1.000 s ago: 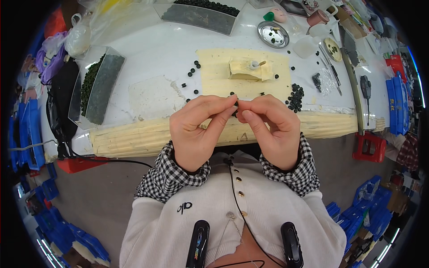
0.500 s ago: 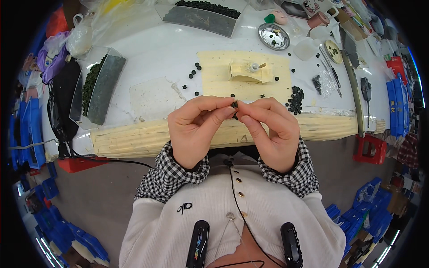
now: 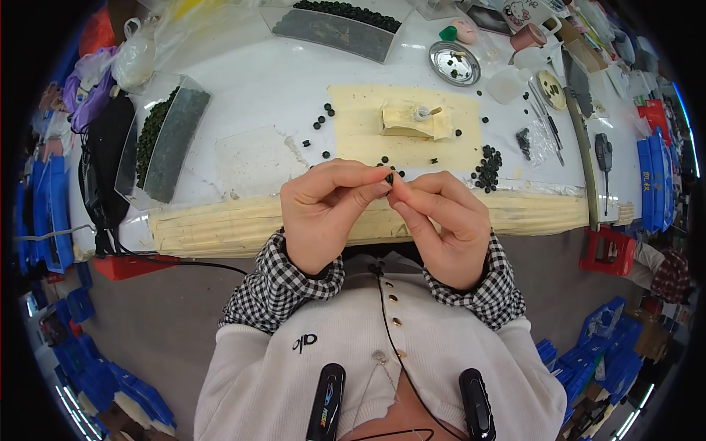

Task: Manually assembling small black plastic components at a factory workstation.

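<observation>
Above the table's front edge, my left hand (image 3: 321,214) pinches a small dark green-black piece (image 3: 390,178) between thumb and fingertips. My right hand (image 3: 446,220) meets it there, its thumb and forefinger closed on the same piece from the other side. The fingertips hide most of it. Beyond my hands lies a pale yellow sheet (image 3: 357,121), with a few similar small round dark pieces on and around it. A yellow-covered block (image 3: 401,122) rests on the sheet and holds a little white pot (image 3: 421,113) with a thin stick in it.
A heap of dark round pieces (image 3: 487,167) lies right of the sheet. Clear bins of dark pieces stand at the left (image 3: 175,143) and back (image 3: 331,35). A round metal dish (image 3: 454,63), tweezers (image 3: 548,117) and a long bar (image 3: 585,158) are at the right.
The piece has turned slightly between my fingertips. My right hand has shifted a little down, its fingers more closed around the piece. The view has tilted slightly.
</observation>
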A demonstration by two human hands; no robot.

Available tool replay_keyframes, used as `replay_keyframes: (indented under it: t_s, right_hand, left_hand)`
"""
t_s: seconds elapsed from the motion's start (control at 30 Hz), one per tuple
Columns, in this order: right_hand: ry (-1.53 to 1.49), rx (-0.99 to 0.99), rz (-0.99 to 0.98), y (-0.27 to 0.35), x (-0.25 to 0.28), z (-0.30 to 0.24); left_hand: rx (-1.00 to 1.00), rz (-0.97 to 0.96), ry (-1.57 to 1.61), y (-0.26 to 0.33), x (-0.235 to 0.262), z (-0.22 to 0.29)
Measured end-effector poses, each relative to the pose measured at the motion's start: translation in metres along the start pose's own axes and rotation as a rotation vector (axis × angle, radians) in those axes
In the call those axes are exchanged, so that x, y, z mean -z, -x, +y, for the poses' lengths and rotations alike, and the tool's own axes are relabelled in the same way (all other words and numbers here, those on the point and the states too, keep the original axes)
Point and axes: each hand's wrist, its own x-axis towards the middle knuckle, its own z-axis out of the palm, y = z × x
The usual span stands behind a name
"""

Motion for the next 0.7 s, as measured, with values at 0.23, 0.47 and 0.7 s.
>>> replay_keyframes:
  t_s: [0.23, 0.47, 0.7]
  right_hand:
    - [0.008, 0.046, 0.057, -0.0002, -0.002, 0.0024]
    - [0.002, 0.016, 0.05, 0.001, 0.0, 0.0001]
    - [0.005, 0.026, 0.045, 0.0021, 0.0003, 0.0005]
  left_hand:
    - [0.079, 0.036, 0.068, 0.0006, -0.0041, 0.0008]
    - [0.025, 0.019, 0.089, 0.0013, -0.0053, 0.001]
    - [0.131, 0.037, 0.145, 0.0024, -0.0064, 0.0087]
